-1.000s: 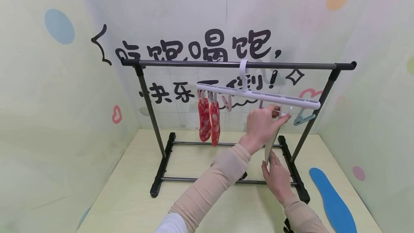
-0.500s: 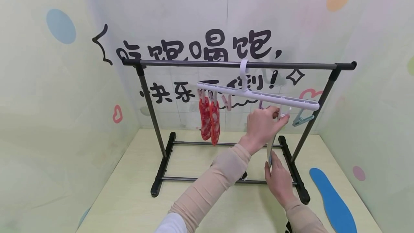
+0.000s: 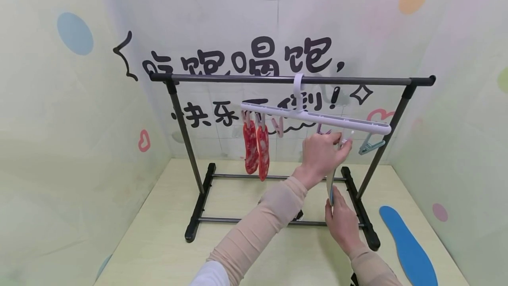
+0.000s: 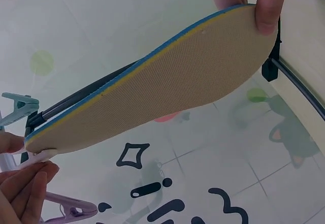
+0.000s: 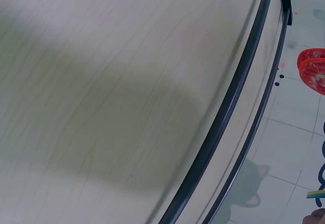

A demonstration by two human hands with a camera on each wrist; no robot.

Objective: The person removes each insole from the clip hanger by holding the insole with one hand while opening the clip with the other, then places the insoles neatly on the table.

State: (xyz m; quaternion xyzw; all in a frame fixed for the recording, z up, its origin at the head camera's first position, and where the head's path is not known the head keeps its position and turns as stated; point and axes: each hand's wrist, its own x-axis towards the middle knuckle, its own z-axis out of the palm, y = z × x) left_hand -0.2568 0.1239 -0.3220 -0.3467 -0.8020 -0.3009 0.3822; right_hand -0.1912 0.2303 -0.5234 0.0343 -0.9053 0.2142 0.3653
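Note:
A blue insole with a beige underside hangs lengthwise below a lilac clip hanger. At its upper, narrower end my left hand pinches a pale clothespin, whose tip overlaps the insole in the left wrist view. Lower down, my right hand grips the wider end, thumb on the beige face. In the right wrist view only a fingertip and a sliver of the insole show. A purple clothespin and a teal clothespin hang on either side of the left hand.
The hanger hooks over the bar of a black rack. Two red patterned insoles hang at its left, beside a pink clothespin. Another blue insole lies on the table at the right.
My right hand and the insole's lower end have shifted slightly right, then stayed there. The clothespin at my left fingers has tilted a little, while the left hand has kept its place.

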